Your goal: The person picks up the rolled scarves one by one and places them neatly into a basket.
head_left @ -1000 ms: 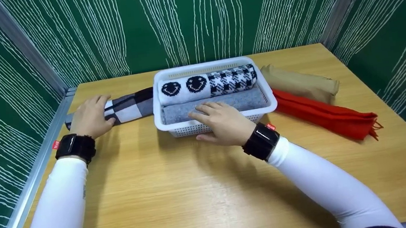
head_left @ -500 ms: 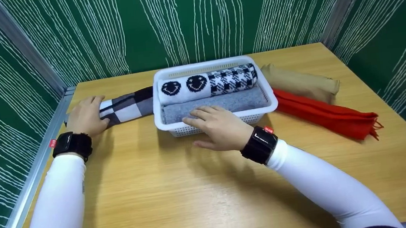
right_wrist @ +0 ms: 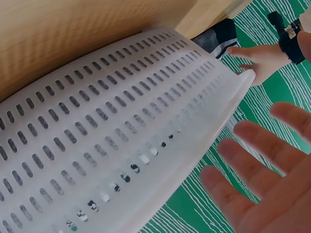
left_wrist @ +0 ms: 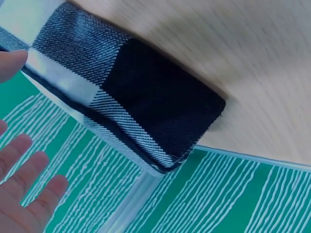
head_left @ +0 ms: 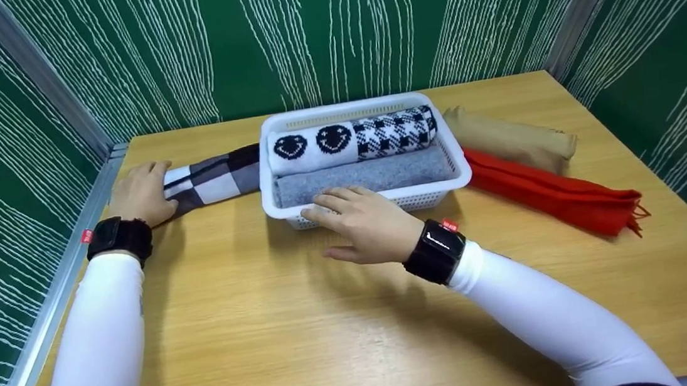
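A folded black, white and grey checked scarf lies left of the white plastic basket. Over its left end is my left hand, fingers extended. The left wrist view has that hand spread beside the scarf, thumb tip at its edge. My right hand is at the basket's front rim, fingers loosely straight, holding nothing. Inside the basket lie a rolled grey cloth and, behind it, a rolled black-and-white patterned knit. The right wrist view shows the slotted basket wall beside spread fingers.
Right of the basket, a folded red scarf with fringe lies in front of a tan folded cloth. The wooden table is bounded by green panels with white wavy lines at the back and sides.
My left hand has slid left along the checked scarf, baring more of it. My right hand has drawn back slightly toward me and left from over the basket. The basket stays in place.
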### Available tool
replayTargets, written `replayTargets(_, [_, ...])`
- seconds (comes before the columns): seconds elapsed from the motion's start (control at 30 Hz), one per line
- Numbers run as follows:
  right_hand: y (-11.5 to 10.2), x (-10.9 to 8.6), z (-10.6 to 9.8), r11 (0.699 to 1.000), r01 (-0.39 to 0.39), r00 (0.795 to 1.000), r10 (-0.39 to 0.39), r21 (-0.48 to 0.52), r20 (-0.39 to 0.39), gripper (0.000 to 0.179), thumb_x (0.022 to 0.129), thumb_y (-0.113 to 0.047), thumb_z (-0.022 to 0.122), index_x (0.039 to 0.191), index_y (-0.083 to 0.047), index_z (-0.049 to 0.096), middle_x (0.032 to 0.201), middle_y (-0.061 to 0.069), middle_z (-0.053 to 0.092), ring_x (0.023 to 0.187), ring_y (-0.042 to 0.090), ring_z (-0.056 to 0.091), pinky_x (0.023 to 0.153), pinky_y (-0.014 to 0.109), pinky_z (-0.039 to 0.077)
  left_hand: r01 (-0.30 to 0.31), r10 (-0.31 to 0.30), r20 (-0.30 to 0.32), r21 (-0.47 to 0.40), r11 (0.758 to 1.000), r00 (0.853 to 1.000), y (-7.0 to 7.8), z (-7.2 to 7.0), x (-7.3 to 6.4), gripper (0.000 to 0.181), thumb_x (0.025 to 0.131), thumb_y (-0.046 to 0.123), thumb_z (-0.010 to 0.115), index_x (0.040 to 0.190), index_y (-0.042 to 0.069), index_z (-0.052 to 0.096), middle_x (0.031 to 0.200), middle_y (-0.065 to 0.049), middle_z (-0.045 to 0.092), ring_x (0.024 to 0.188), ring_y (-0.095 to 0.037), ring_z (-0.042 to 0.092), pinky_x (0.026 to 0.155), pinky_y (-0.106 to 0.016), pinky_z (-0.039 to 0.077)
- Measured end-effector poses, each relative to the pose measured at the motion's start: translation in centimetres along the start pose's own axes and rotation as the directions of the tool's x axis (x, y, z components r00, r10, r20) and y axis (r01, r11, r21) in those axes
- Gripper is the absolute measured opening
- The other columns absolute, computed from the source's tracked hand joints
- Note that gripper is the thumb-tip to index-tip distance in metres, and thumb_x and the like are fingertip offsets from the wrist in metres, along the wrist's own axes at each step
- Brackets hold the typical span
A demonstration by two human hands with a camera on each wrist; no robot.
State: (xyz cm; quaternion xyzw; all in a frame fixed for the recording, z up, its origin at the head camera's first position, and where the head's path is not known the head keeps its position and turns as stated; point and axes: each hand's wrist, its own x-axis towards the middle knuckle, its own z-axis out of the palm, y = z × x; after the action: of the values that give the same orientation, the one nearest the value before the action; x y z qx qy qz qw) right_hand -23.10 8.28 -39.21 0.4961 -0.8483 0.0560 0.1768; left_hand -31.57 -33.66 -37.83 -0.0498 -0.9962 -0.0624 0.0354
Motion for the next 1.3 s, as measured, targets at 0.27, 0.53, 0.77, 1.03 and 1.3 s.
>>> replayTargets(0.27, [-0.7, -0.2, 0.2, 1.000, 0.019, 1.000, -0.019, 0.002, 0.016, 0.070, 0.098, -0.049, 0.078, 0.156, -0.013, 0.058, 0.148, 0.020, 0.067, 0.140, 0.040, 0.062, 0.118, 0.056, 0.052, 0.005, -0.007, 0.043, 0.032, 0.999, 0.999, -0.8, 0.9, 0.7, 0.075, 0.089, 0.009, 0.074, 0.157, -0.005, 0.045, 0.158, -0.037, 0.046, 0.147, -0.056, 0.043, 0.121, -0.074, 0.036])
replayTargets(0.53, [-1.3, -0.3, 0.6, 0.999, 0.039, 0.999, -0.039, -0.020, 0.020, 0.073, 0.099, -0.052, 0.076, 0.157, -0.013, 0.057, 0.149, 0.017, 0.066, 0.142, 0.037, 0.061, 0.119, 0.053, 0.051, 0.016, -0.020, 0.085, 0.049, 0.999, 0.996, -1.7, 1.3, 1.3, 0.080, 0.089, 0.010, 0.073, 0.160, -0.009, 0.039, 0.160, -0.040, 0.041, 0.150, -0.058, 0.038, 0.122, -0.074, 0.034])
replayTargets(0.77, [-1.6, -0.3, 0.6, 0.998, 0.054, 0.998, -0.053, -0.029, 0.024, 0.072, 0.098, -0.051, 0.077, 0.156, -0.013, 0.058, 0.150, 0.015, 0.066, 0.142, 0.036, 0.061, 0.119, 0.052, 0.051, 0.055, -0.062, 0.117, 0.057, 0.997, 0.991, -2.2, 2.1, 1.6, 0.084, 0.089, 0.011, 0.070, 0.162, -0.008, 0.033, 0.164, -0.038, 0.036, 0.155, -0.056, 0.032, 0.122, -0.078, 0.030])
replayTargets(1.03, [-1.7, -0.3, 0.5, 0.998, 0.057, 0.998, -0.056, -0.023, 0.021, 0.072, 0.098, -0.051, 0.077, 0.156, -0.013, 0.058, 0.148, 0.014, 0.067, 0.141, 0.036, 0.061, 0.118, 0.052, 0.051, 0.087, -0.096, 0.124, 0.075, 0.993, 0.988, -2.5, 2.3, 1.4, 0.082, 0.091, 0.011, 0.068, 0.162, -0.010, 0.032, 0.164, -0.039, 0.035, 0.154, -0.059, 0.031, 0.124, -0.079, 0.028])
replayTargets(1.3, [-1.7, -0.2, 0.5, 0.998, 0.055, 0.998, -0.055, -0.010, 0.025, 0.072, 0.097, -0.048, 0.079, 0.156, -0.013, 0.059, 0.148, 0.015, 0.067, 0.141, 0.036, 0.061, 0.117, 0.053, 0.052, 0.103, -0.112, 0.144, 0.073, 0.992, 0.983, -2.7, 2.5, 1.5, 0.083, 0.093, 0.014, 0.069, 0.163, -0.009, 0.029, 0.164, -0.039, 0.034, 0.152, -0.061, 0.032, 0.123, -0.081, 0.025])
